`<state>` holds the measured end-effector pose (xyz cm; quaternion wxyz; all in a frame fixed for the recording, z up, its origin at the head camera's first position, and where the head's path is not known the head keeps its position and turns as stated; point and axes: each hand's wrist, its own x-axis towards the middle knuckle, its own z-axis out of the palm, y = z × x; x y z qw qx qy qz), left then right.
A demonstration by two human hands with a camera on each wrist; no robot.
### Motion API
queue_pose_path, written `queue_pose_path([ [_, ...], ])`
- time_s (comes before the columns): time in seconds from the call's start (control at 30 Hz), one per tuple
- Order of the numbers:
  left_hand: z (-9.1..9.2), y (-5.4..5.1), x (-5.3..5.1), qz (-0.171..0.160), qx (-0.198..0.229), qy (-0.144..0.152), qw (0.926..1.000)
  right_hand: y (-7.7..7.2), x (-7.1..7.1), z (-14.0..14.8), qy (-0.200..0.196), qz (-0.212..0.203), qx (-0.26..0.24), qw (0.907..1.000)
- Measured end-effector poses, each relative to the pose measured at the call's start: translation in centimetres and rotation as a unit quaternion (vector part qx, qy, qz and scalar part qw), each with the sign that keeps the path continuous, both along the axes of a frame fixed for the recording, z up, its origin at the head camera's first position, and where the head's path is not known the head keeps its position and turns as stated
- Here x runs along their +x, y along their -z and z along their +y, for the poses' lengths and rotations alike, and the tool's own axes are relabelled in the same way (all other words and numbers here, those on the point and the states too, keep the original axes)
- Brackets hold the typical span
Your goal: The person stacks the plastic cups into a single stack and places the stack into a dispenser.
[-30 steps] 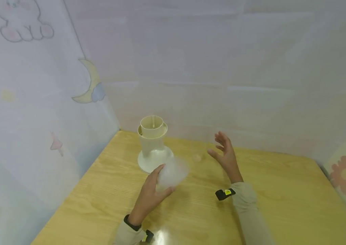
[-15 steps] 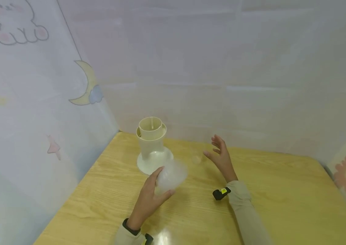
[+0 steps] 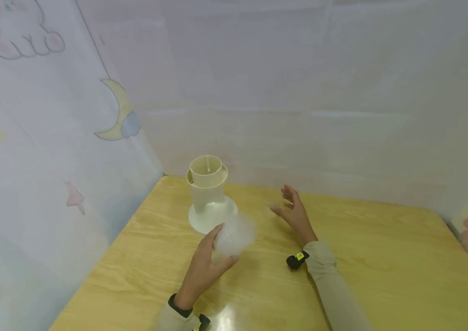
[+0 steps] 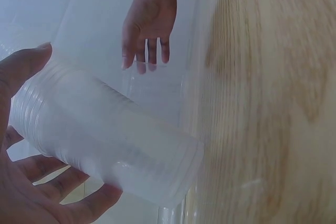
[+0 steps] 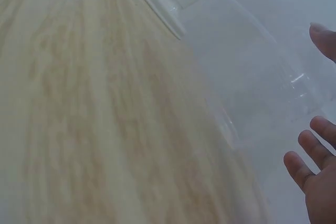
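Note:
My left hand grips a nested stack of clear plastic cups, thumb on one side and fingers curved round the other. The stack is tilted above the table, its far end blurred in the head view. To the right, my right hand is raised with thumb and fingers curved round a single clear plastic cup. That cup is so transparent that it barely shows in the head view. Behind the stack stands an off-white tube-shaped holder with an inner ring at its top and a round base.
Both hands are over a wood-grain table with a glossy surface. A printed cloth backdrop rises along the far edge and the left side. Black straps with small black devices sit on both wrists.
My right hand has moved a little left and towards me, with the clear cup. The left hand and its stack stay nearly in place. The head view has shifted slightly.

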<state>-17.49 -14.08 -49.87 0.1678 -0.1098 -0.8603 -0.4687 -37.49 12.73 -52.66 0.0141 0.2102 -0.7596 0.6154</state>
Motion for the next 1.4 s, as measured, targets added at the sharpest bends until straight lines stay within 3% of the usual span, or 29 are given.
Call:
queue_pose_path([
  [0.2, 0.0, 0.1, 0.4, -0.008, -0.001, -0.008, 0.9999, 1.7, 0.1, -0.6, -0.006, -0.011, 0.014, 0.9998],
  [0.8, 0.0, 0.4, 0.2, 0.0, -0.003, -0.01, 0.9999, 3.0, -0.3, -1.5, 0.021, 0.032, 0.012, 0.9992],
  [1.2, 0.0, 0.4, 0.3, 0.003, 0.0, -0.008, 1.0, 2.6, 0.1, -1.2, 0.019, 0.01, -0.023, 0.9995],
  [1.4, 0.0, 0.4, 0.3, 0.005, -0.005, -0.009, 0.9999, 0.0, 1.5, -0.9, 0.0, 0.008, -0.053, 0.9986],
])
